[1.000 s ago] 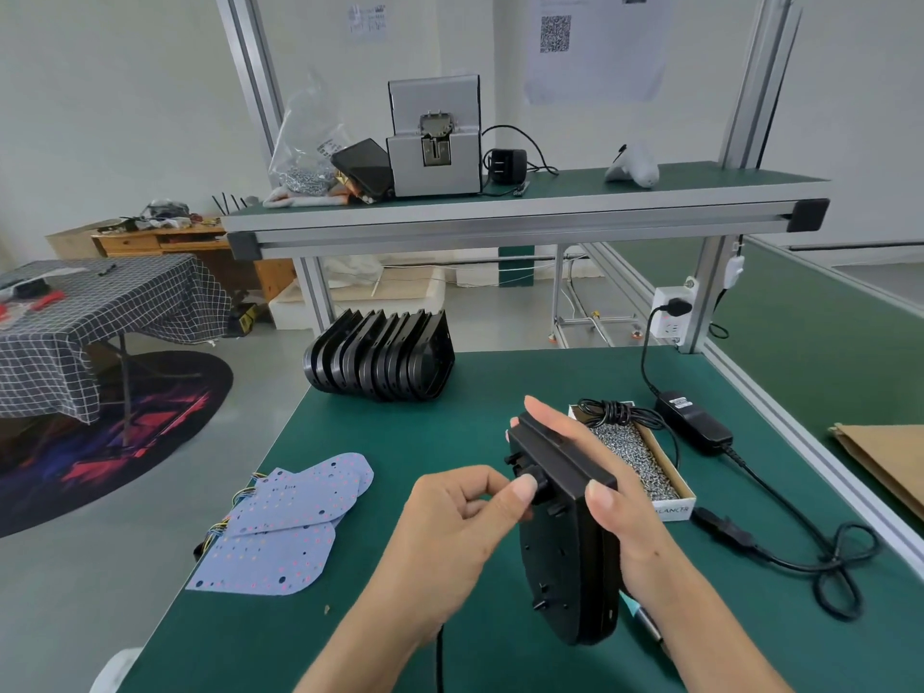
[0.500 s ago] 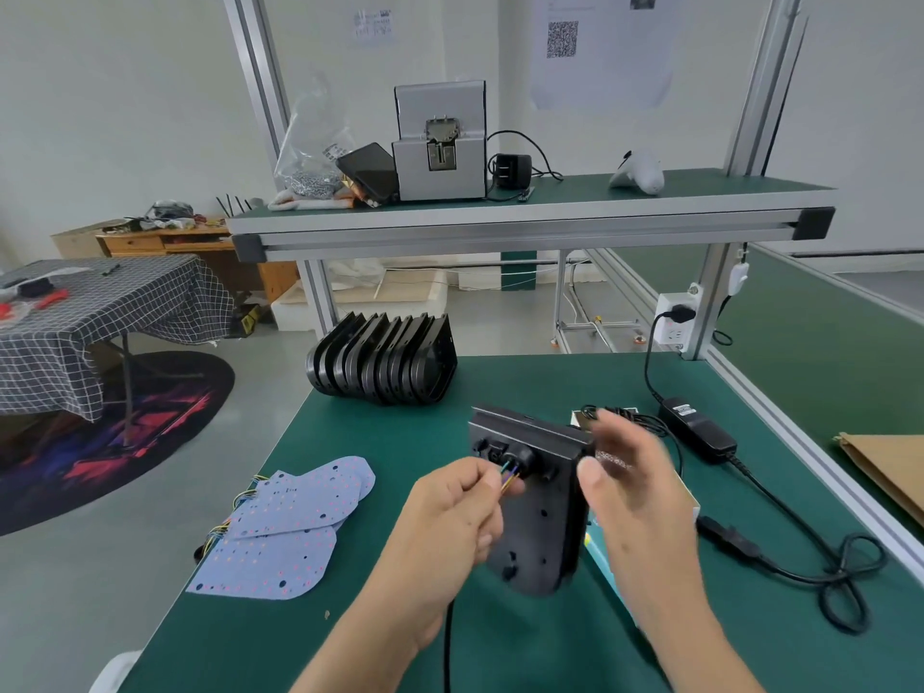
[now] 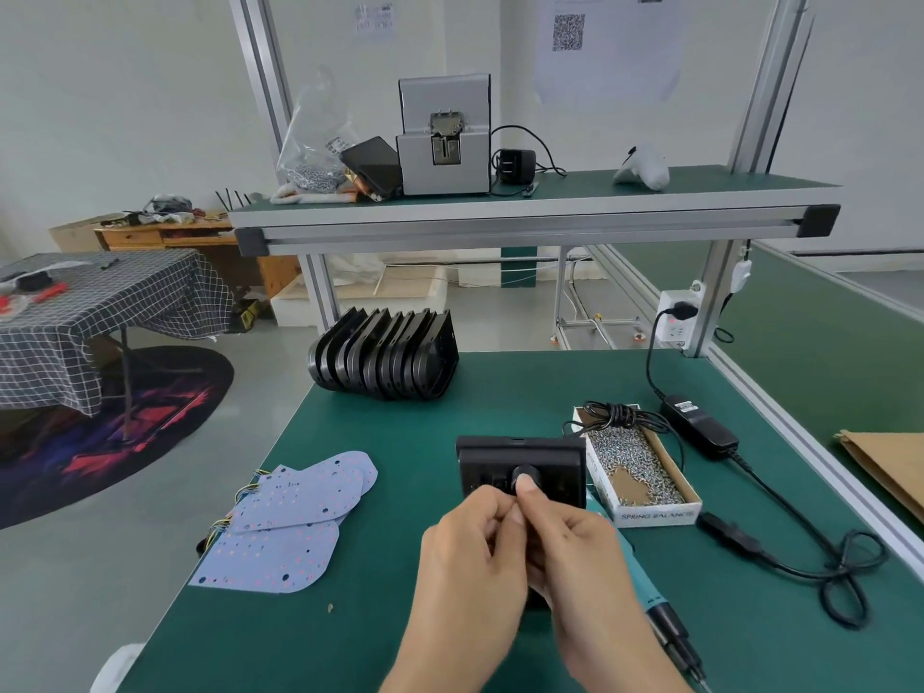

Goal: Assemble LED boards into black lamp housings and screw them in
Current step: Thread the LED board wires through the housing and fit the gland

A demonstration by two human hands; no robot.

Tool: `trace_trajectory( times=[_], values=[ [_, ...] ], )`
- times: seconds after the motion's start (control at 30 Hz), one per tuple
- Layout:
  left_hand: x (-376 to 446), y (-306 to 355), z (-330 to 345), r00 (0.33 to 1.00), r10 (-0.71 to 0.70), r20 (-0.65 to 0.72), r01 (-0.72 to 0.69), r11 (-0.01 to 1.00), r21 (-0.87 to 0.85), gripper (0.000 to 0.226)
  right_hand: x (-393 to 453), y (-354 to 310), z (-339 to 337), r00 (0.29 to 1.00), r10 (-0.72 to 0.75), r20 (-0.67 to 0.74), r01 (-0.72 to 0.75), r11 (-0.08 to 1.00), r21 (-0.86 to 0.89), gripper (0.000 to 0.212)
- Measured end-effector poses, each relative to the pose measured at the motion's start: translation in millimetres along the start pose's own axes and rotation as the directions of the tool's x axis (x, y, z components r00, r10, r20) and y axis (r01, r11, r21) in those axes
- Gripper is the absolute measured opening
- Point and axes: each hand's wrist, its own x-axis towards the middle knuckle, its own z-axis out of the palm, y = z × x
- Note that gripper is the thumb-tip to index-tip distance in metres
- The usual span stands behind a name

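Where half a second ago the right hand [image 3: 580, 547] hovered beside it, the lamp housing [image 3: 522, 467] now faces the camera above the counter [image 3: 500, 392], both hands closed at its rear port. The left hand [image 3: 470, 547] pinches what are probably the board's wires, blurred here, so wire threading looks underway; screwing not begun.

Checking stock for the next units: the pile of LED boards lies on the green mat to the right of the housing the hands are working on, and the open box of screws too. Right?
Not quite. The head view shows the LED boards to the left of the black lamp housing; only the box of screws lies to its right.
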Motion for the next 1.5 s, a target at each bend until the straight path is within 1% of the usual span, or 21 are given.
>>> trace_trajectory(
  times=[0.13, 0.33, 0.43, 0.6, 0.7, 0.77, 0.8, 0.87, 0.9, 0.93, 0.97, 1.03, 1.07, 1.1, 1.13, 1.2, 1.27, 1.3, 1.37, 1.43, 1.5],
  values=[
    [-5, 5, 5, 0.998, 0.047, -0.05, -0.047, 0.999, -0.005, 0.024, -2, -7, 0, 0.999, -0.028, 0.025, 0.027, 0.999, 0.044, 0.049],
    [-11, 7, 10, 0.977, 0.139, -0.16, -0.135, 0.99, 0.035, 0.017, -2, -12, 7, 0.999, -0.032, -0.016, 0.034, 0.996, 0.08, 0.051],
    [-12, 5, 11, 0.97, 0.141, -0.199, -0.138, 0.99, 0.026, 0.02, -3, -13, 10, 0.999, -0.016, -0.029, 0.019, 0.995, 0.094, 0.049],
    [-11, 3, 11, 0.971, 0.141, -0.196, -0.141, 0.99, 0.013, 0.023, -2, -11, 10, 0.999, -0.012, -0.037, 0.016, 0.992, 0.124, 0.052],
    [-10, 1, 10, 0.979, 0.133, -0.153, -0.134, 0.991, 0.001, 0.026, -2, -12, 10, 0.999, 0.004, -0.034, 0.0, 0.995, 0.096, 0.044],
    [-7, 1, 7, 0.989, 0.081, -0.121, -0.088, 0.994, -0.059, 0.032, -1, -14, 7, 1.0, -0.003, 0.002, 0.003, 0.999, 0.05, 0.044],
    [-5, 1, 4, 0.993, 0.025, -0.113, -0.041, 0.989, -0.144, 0.034, -1, -16, 4, 0.999, -0.002, 0.051, 0.001, 1.0, 0.016, 0.047],
    [3, -1, -5, 0.989, -0.087, -0.118, 0.039, 0.932, -0.36, 0.037, -2, -23, -6, 0.985, 0.012, 0.172, 0.011, 0.991, -0.132, 0.05],
    [8, -3, -10, 0.985, -0.115, -0.127, 0.047, 0.894, -0.446, 0.039, -7, -27, -13, 0.977, -0.006, 0.211, 0.051, 0.977, -0.207, 0.049],
    [12, -3, -15, 0.984, -0.124, -0.129, 0.041, 0.858, -0.511, 0.038, -10, -29, -21, 0.976, -0.074, 0.207, 0.126, 0.96, -0.252, 0.05],
    [15, -2, -20, 0.986, -0.119, -0.119, 0.031, 0.824, -0.566, 0.033, -13, -28, -32, 0.97, -0.192, 0.151, 0.228, 0.932, -0.281, 0.052],
    [19, 0, -27, 0.993, -0.099, -0.061, 0.036, 0.758, -0.651, 0.021, -14, -24, -54, 0.889, -0.455, -0.047, 0.423, 0.857, -0.296, 0.048],
    [20, 1, -28, 0.995, -0.092, -0.028, 0.049, 0.738, -0.673, 0.021, -12, -21, -62, 0.853, -0.516, -0.085, 0.472, 0.829, -0.3, 0.039],
    [20, 3, -29, 0.996, -0.087, 0.005, 0.067, 0.727, -0.683, 0.024, -6, -17, -68, 0.845, -0.533, -0.042, 0.499, 0.813, -0.3, 0.035],
    [21, 6, -29, 0.996, -0.082, 0.036, 0.084, 0.723, -0.686, 0.028, 0, -14, -66, 0.868, -0.494, 0.054, 0.487, 0.821, -0.298, 0.049],
    [22, 12, -28, 0.992, -0.085, 0.097, 0.129, 0.689, -0.713, 0.03, 6, -8, -53, 0.884, -0.365, 0.292, 0.441, 0.857, -0.265, 0.091],
    [25, 18, -29, 0.972, -0.158, 0.175, 0.234, 0.58, -0.78, 0.032, 8, -6, -42, 0.858, -0.296, 0.419, 0.409, 0.887, -0.212, 0.12],
    [27, 20, -31, 0.958, -0.19, 0.214, 0.283, 0.518, -0.807, 0.033, 7, -6, -40, 0.848, -0.281, 0.448, 0.41, 0.885, -0.221, 0.126],
    [31, 17, -34, 0.934, -0.238, 0.268, 0.349, 0.432, -0.832, 0.029, 3, -7, -34, 0.853, -0.271, 0.446, 0.415, 0.87, -0.265, 0.132],
    [35, 12, -35, 0.916, -0.265, 0.301, 0.39, 0.418, -0.82, 0.023, -4, -7, -28, 0.885, -0.283, 0.37, 0.416, 0.838, -0.353, 0.136],
    [36, 3, -32, 0.904, -0.269, 0.334, 0.423, 0.438, -0.793, 0.048, -10, -8, -17, 0.912, -0.314, 0.262, 0.402, 0.809, -0.429, 0.137]
  ],
)
